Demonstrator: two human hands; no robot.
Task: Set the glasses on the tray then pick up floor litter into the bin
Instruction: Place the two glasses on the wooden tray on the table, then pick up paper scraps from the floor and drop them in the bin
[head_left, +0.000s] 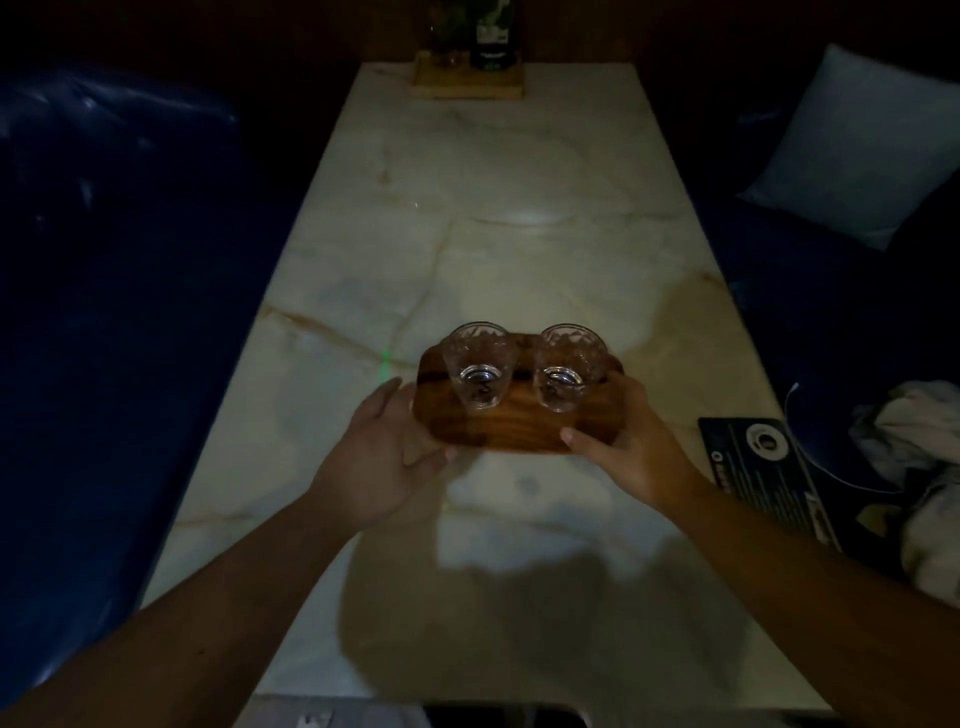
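Observation:
A dark wooden tray (519, 428) lies across the middle of the pale marble table (498, 218). Two clear patterned glasses stand upright on it, the left glass (479, 366) and the right glass (566, 369) side by side. My left hand (387, 452) grips the tray's left end, thumb at its near corner. My right hand (631, 436) grips the tray's right end, thumb lying on its front right corner. No litter or bin shows in this dim view.
A second wooden board (467, 83) with a dark bottle (491, 39) stands at the table's far end. Blue seats (104, 312) run along both sides. A pale cushion (852, 145) lies right, with a dark printed card (763, 467) and crumpled white cloth (914, 431) nearer.

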